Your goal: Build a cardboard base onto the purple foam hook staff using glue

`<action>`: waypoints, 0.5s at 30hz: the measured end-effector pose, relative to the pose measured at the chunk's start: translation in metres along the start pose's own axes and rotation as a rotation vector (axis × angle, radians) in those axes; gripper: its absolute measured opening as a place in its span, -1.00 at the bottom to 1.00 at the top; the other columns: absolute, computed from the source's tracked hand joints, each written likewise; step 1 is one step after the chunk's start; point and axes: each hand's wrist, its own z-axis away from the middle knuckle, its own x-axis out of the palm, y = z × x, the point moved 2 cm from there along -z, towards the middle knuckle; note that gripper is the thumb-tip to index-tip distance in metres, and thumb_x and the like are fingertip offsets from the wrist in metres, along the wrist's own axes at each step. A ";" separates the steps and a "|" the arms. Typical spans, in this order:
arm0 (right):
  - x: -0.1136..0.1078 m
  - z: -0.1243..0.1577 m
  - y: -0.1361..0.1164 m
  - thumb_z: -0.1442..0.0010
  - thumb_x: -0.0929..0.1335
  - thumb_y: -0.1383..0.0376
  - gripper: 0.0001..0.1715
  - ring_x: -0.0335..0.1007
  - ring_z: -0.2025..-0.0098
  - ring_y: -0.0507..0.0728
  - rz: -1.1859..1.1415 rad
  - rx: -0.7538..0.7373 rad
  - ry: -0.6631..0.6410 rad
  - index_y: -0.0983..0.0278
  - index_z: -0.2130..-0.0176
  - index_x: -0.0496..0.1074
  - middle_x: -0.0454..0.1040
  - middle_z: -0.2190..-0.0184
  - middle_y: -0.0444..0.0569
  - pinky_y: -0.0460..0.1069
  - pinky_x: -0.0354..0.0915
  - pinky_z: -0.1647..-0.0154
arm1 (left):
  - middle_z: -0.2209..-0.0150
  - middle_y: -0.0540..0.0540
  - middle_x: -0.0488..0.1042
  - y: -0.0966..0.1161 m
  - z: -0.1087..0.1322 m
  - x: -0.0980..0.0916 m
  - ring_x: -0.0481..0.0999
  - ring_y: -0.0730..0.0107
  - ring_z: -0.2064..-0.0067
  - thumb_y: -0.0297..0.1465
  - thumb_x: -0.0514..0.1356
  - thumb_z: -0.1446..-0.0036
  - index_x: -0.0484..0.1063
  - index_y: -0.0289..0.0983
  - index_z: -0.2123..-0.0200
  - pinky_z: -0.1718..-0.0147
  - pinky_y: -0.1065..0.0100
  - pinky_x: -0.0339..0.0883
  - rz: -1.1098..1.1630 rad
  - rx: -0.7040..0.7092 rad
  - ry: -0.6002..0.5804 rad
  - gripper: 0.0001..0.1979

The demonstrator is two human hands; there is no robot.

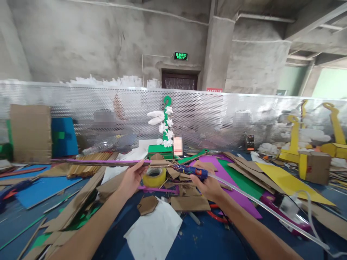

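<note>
My left hand is closed on a long, thin cardboard strip with a purple edge, which stretches far to the left. In my right hand is a blue hot glue gun, its nozzle pointing left at the strip's right end. Whether the nozzle touches the strip I cannot tell. A long translucent glue stick runs out of the gun's back to the lower right. Just below the strip, between my hands, sits a roll of yellow tape.
Cardboard scraps and a white sheet lie in front. Behind stands a green hook-topped stand with white flowers before a perforated metal screen. Yellow stands are at right; a cardboard sheet leans at left.
</note>
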 end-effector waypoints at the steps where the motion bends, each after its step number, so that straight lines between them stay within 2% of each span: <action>1: 0.000 0.000 -0.001 -0.34 0.33 0.13 -0.67 0.29 0.38 0.09 -0.005 -0.004 -0.008 0.21 0.43 0.30 0.35 0.41 -0.10 -0.03 0.22 0.32 | 0.39 -0.09 0.67 0.000 0.000 0.001 0.64 0.49 0.44 -0.65 0.21 -0.24 0.58 -0.38 0.34 0.39 0.54 0.58 0.002 -0.001 0.000 -0.83; 11: -0.001 -0.002 -0.003 -0.30 0.35 0.13 -0.68 0.21 0.43 0.08 -0.021 0.045 0.014 0.20 0.42 0.26 0.29 0.46 -0.14 -0.03 0.16 0.37 | 0.41 -0.09 0.66 0.000 0.001 0.001 0.63 0.49 0.46 -0.65 0.16 -0.29 0.58 -0.38 0.35 0.39 0.54 0.58 -0.002 -0.012 0.010 -0.78; 15: -0.001 -0.003 -0.004 -0.30 0.34 0.13 -0.71 0.25 0.41 0.08 -0.016 0.006 -0.081 0.20 0.39 0.26 0.33 0.41 -0.11 -0.03 0.18 0.34 | 0.41 -0.11 0.66 0.000 0.001 0.000 0.63 0.49 0.46 -0.64 0.17 -0.28 0.58 -0.39 0.34 0.41 0.55 0.57 -0.002 -0.012 0.013 -0.79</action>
